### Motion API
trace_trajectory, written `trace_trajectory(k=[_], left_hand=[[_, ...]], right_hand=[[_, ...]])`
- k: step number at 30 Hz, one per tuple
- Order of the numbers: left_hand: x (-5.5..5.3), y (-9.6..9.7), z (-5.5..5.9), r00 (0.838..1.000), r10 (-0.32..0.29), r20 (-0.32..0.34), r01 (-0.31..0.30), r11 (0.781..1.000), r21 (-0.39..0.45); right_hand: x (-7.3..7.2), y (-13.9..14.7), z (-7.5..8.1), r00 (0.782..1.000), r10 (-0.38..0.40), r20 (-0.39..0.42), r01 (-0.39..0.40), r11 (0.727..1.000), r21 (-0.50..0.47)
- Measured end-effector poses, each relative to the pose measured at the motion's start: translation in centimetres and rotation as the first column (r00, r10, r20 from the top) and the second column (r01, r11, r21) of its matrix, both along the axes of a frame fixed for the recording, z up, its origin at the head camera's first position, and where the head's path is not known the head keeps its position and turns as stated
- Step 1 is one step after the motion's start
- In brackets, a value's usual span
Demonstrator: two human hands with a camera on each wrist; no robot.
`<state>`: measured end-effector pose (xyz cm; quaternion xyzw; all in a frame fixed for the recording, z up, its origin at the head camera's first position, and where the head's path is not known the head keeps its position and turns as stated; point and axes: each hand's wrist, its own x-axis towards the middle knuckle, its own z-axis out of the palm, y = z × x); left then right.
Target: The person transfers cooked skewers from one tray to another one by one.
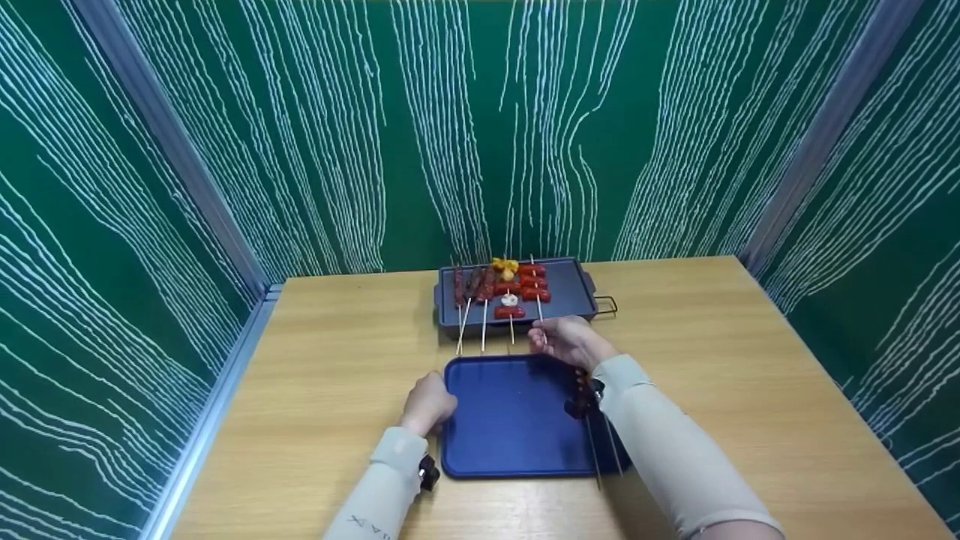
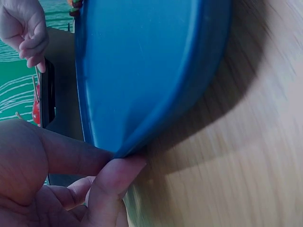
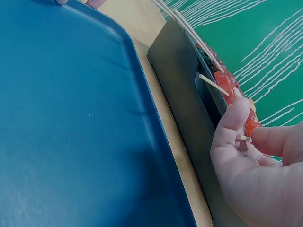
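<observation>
My left hand (image 1: 430, 403) pinches the left rim of a blue tray (image 1: 510, 420) between thumb and fingers, seen close up in the left wrist view. At the front edge of a dark grill (image 1: 568, 289), my right hand (image 1: 566, 339) holds the wooden stick of the rightmost skewer of red sausage pieces (image 1: 534, 283). The stick's end (image 3: 244, 138) pokes out between the fingers in the right wrist view. That skewer lies on the grill plate. Dark skewers (image 1: 581, 397) lie on the tray's right side, partly hidden under my right forearm.
Left of the held skewer, the grill carries a mixed skewer (image 1: 509, 300) with yellow, red and white pieces, then several brown meat skewers (image 1: 486, 286). Their sticks overhang the front edge. A wire handle (image 1: 606, 304) juts from the grill's right. Green walls (image 1: 525, 127) enclose the wooden table (image 1: 337, 360).
</observation>
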<state>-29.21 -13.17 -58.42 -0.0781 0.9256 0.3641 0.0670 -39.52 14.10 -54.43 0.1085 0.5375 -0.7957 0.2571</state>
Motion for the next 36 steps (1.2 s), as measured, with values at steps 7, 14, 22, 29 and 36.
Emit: trace_trajectory(k=[7, 14, 22, 29, 36], left_hand=[[-0.5, -0.3, -1.1, 1.000, -0.012, -0.015, 0.012, 1.000, -0.005], [0.1, 0.1, 0.5, 1.000, -0.003, 0.005, 0.003, 1.000, 0.004], [-0.2, 0.0, -0.4, 1.000, 0.003, 0.000, -0.003, 1.000, -0.022], [0.2, 0.3, 0.0, 1.000, 0.009, 0.002, -0.008, 0.999, -0.034], [-0.1, 0.1, -0.2, 1.000, -0.004, -0.016, 0.004, 0.999, -0.033]], right_hand=[[-0.2, 0.1, -0.2, 1.000, 0.014, -0.026, -0.014, 1.000, -0.023], [-0.2, 0.3, -0.1, 0.999, 0.038, -0.030, -0.038, 0.999, 0.000], [-0.3, 0.5, 0.3, 1.000, 0.012, -0.006, -0.012, 0.999, 0.052], [-0.4, 0.7, 0.3, 1.000, -0.001, 0.011, 0.000, 0.997, 0.076], [-0.2, 1.1, 0.7, 1.000, 0.000, -0.023, 0.001, 0.998, 0.064]])
